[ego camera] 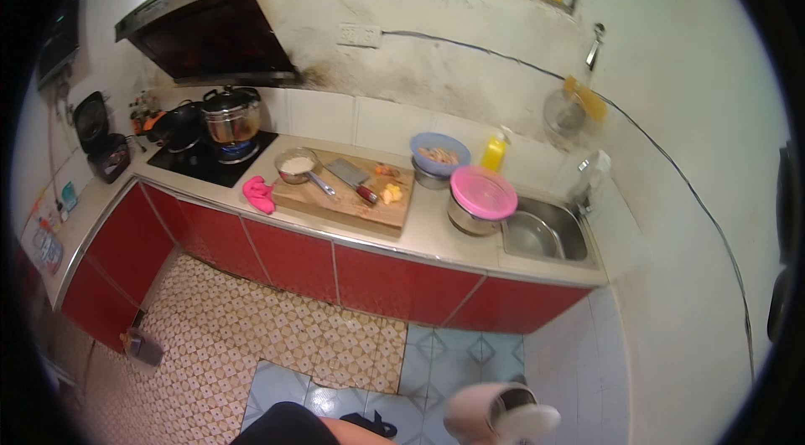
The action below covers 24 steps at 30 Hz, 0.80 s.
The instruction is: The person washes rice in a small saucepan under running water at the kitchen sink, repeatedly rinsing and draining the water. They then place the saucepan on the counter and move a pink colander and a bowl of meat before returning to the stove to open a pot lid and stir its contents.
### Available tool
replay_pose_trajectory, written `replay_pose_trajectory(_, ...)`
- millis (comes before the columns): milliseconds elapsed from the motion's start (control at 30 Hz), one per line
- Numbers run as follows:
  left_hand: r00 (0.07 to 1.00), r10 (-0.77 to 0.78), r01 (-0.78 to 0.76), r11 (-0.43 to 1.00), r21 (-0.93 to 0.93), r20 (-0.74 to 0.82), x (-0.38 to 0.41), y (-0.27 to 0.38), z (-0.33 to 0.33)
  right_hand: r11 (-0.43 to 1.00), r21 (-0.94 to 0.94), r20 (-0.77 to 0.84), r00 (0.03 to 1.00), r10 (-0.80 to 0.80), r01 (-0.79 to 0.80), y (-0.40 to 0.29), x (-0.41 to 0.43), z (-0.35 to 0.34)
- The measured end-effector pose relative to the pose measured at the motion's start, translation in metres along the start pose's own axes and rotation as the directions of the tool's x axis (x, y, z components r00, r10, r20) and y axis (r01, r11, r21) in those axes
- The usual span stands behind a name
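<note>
Both of my hands are out of view. Before me a wooden cutting board [339, 211] lies on the counter. On it rest a cleaver [347, 173] with a red handle, a small metal pan [297, 166] holding something pale, yellow chopped pieces [391, 194] and an orange-brown piece [386, 171]. A pink cloth [258, 195] touches the board's left side. To its right, a blue bowl [440, 154] of pale pinkish food sits on a metal pot, near a pot with a pink lid [483, 192]. A steel pot [231, 118] stands over a blue flame on the stove.
The sink [547, 228] holds a basin, with a yellow bottle [494, 153] behind the pink-lidded pot. A black wok [182, 127] sits on the stove [214, 162], under the range hood [214, 30]. A pinkish bin [475, 413] with its lid raised and a dark-capped container [144, 347] stand on the floor.
</note>
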<state>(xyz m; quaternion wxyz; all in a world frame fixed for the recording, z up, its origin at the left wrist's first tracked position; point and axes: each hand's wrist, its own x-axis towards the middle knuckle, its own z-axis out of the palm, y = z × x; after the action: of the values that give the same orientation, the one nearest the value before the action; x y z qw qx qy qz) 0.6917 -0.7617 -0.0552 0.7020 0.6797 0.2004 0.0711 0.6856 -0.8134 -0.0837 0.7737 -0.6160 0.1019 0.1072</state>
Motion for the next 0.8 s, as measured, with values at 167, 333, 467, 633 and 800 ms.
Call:
replay_pose_trajectory(167, 0.989, -0.144, 0.145, 0.988, -0.048, 0.031, -0.027, 0.016, -0.075, 0.971, -0.187, 0.199, 0.974, -0.109, 0.147, 0.019, -0.032, 0.027)
replay_pose_trajectory(333, 0.986, -0.166, 0.163, 0.978, -0.13, -0.014, -0.055, -0.002, -0.101, 0.948, -0.189, 0.331, 0.925, -0.184, 0.256, 0.039, -0.07, 0.034)
replay_pose_trajectory(467, 0.975, -0.213, 0.217, 0.974, -0.067, 0.061, -0.061, 0.004, -0.097, 0.974, -0.065, 0.322, 0.929, -0.184, 0.215, 0.039, -0.079, 0.027)
replay_pose_trajectory(633, 0.976, -0.203, 0.209, 0.974, -0.084, 0.073, -0.066, 0.015, -0.078, 0.967, -0.2, 0.074, 0.987, -0.146, 0.158, 0.048, -0.068, 0.02)
replay_pose_trajectory(800, 0.945, -0.209, 0.228, 0.972, -0.05, 0.252, -0.057, 0.018, -0.032, 0.9, -0.38, -0.078, 0.962, -0.26, 0.212, -0.017, -0.057, -0.011)
